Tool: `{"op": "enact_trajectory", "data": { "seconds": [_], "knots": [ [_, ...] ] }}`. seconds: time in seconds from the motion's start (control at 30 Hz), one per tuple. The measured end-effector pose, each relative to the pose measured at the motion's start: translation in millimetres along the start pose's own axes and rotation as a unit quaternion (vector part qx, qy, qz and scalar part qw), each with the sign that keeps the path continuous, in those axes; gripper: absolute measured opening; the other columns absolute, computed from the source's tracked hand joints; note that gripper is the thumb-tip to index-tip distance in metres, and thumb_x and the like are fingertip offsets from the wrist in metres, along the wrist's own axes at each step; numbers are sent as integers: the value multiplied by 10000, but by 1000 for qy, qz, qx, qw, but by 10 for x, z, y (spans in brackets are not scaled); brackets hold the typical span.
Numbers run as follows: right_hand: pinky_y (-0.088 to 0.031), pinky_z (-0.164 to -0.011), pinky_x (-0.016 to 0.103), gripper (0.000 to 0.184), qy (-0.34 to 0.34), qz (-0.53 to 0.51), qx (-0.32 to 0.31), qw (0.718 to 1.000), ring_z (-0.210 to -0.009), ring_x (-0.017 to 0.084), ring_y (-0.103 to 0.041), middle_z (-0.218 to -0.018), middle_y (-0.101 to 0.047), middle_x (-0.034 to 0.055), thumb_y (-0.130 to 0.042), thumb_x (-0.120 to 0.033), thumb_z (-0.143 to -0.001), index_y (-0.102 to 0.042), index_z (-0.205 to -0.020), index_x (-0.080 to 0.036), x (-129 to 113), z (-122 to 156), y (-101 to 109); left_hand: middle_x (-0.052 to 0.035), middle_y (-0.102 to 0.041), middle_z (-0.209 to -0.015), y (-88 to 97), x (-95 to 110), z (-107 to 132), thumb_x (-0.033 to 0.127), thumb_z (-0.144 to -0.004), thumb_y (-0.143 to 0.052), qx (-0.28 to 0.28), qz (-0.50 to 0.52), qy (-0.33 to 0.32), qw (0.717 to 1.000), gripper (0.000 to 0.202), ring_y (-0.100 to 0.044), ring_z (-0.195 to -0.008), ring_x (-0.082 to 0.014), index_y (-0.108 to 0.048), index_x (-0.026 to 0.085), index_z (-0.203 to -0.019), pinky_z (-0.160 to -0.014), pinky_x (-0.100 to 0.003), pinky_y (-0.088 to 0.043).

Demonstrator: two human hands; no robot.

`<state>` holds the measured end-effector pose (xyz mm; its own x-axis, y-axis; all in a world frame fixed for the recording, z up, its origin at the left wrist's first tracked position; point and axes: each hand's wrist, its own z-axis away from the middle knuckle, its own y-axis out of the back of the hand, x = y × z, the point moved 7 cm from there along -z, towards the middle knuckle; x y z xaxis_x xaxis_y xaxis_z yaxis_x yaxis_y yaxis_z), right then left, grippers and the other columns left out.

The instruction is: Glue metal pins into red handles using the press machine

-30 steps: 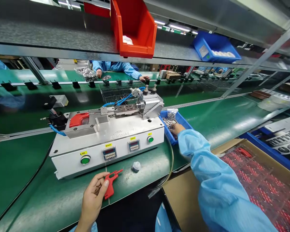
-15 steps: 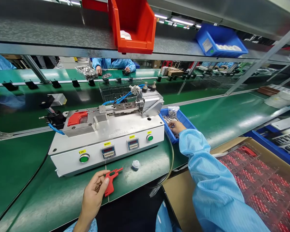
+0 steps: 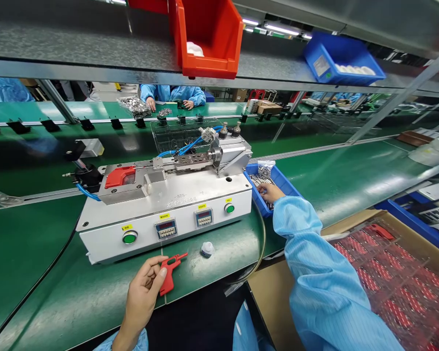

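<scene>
My left hand (image 3: 143,287) grips a red plastic gun-shaped part (image 3: 168,278) by its back edge, thumb in front, over the front of the green bench. The part's thin red tip points right. My right hand (image 3: 271,192) reaches into a blue bin (image 3: 287,183) of small metal pins (image 3: 258,181); its fingers are bent together, and their tips are hidden among the pins. A white machine (image 3: 175,202) stands between my hands and beyond them. Another red gun-shaped part (image 3: 119,177) lies in the metal fixture on the machine's left end.
A small pot with a whitish cap (image 3: 207,249) stands before the machine. At right, a cardboard box (image 3: 267,292) holds clear trays of red parts (image 3: 398,273). A shelf above carries a red bin (image 3: 210,66) and a blue bin (image 3: 346,63). A co-worker (image 3: 171,95) sits opposite.
The view has shifted slightly, so the scene sits a little further right. My left hand still holds the red part, and my right hand stays in the blue bin.
</scene>
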<state>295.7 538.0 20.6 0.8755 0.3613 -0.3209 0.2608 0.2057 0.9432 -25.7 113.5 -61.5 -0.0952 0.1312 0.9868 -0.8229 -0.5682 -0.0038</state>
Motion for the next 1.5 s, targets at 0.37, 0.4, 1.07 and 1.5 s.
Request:
{"op": "enact_trajectory", "data": {
  "seconds": [0.37, 0.4, 1.07, 1.5],
  "knots": [
    [-559, -838, 305, 122, 11, -23, -2, 1000, -787, 206, -679, -736, -699, 16, -664, -80, -698, -688, -728, -196, -108, 102, 48, -12, -643, -782, 11, -50, 14, 618, -854, -794, -2, -1, 1, 1000, 523, -542, -601, -135, -733, 182, -1137, -569, -223, -504],
    [-558, -836, 306, 118, 10, -27, 2, 1000, -782, 204, -676, -725, -694, 13, -666, -82, -693, -678, -712, -198, -108, 103, 52, -13, -649, -787, 14, -50, 15, 622, -852, -793, -2, -2, 1, 1000, 524, -548, -604, -137, -733, 184, -1134, -571, -224, -507],
    [-593, -843, 377, 97, -17, -170, 147, 974, -774, 209, -703, -871, -745, 55, -708, -217, -747, -678, -835, -192, -64, 287, 362, -19, -649, -753, 3, 23, 19, 677, -817, -794, -2, -6, 9, 1000, 571, -561, -594, -141, -741, 177, -1087, -553, -224, -507],
    [-642, -775, 416, 345, -26, -295, 155, 943, -752, 235, -743, -849, -736, 65, -805, -366, -746, -671, -1007, -184, 21, 269, 342, -8, -615, -750, 6, -16, 27, 651, -874, -749, 4, -6, 1, 1000, 527, -553, -608, -144, -742, 180, -1110, -571, -228, -508]
  ]
}}
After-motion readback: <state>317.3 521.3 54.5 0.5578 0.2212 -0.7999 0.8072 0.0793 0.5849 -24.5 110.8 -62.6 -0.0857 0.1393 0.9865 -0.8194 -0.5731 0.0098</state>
